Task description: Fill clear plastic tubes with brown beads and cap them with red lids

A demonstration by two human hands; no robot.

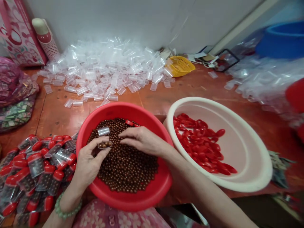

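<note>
Head view, left hand point(89, 161) pinching small vial point(104, 144) – right hand point(140, 139) beside, fingers bent

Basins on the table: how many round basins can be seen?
3: red basin of brown balls under both hands, white basin of red caps at right, blue basin far right; others may be hidden.

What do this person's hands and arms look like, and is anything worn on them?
Both hands, left hand and right hand, are bare: no gloves and no sleeves in view. A pale green beaded bracelet circles the left wrist. No rings or watch can be made out.
</note>
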